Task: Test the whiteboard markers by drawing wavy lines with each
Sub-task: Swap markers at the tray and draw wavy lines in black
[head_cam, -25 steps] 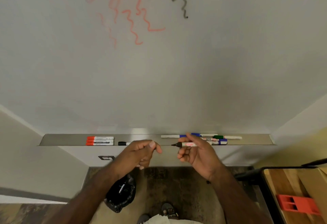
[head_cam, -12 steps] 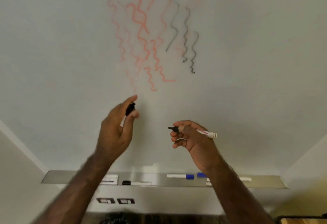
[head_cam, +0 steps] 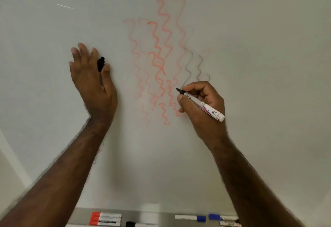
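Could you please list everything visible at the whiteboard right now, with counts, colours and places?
whiteboard: one, white, fills the view
wavy lines: several red, a few grey to their right
tray: one, metal, bottom edge
red-capped markers: stacked, tray left
black-capped marker: one, beside them
blue-capped markers: two, tray right
black marker: one, uncapped, tip near the board
cap: one, black
left hand: holds the cap
right hand: grips the black marker

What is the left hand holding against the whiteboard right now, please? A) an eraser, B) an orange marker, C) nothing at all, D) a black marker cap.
D: the left hand pinches a black marker cap between thumb and forefinger, its other fingers spread on the whiteboard, while the right hand grips the uncapped black marker.
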Demonstrator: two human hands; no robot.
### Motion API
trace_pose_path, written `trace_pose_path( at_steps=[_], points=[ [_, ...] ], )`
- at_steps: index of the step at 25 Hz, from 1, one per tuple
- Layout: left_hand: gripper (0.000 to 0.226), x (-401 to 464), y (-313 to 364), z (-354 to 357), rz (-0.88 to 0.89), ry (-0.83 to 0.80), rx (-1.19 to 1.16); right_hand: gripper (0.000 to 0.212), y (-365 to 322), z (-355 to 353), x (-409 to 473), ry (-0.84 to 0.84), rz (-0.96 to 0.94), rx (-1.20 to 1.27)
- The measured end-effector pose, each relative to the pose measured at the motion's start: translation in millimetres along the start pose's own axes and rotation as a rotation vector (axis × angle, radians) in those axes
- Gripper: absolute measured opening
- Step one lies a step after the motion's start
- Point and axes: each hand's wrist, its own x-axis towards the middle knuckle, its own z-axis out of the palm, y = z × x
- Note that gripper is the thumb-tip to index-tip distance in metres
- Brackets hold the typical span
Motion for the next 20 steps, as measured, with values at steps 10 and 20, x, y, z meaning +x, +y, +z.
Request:
trace_pose_path(
  at_steps=[10, 20],
  points=[
    [0.045, -3, -14, 12, 0.045, 0.014, -0.008, 0.010, -4, 40, 43, 0.229, -0.271, -0.256],
    [0.045, -5, -18, 11, 0.063, 0.010, -0.016, 0.006, 8, 56, 47, 0.368, -0.425, -0.436]
  ],
)
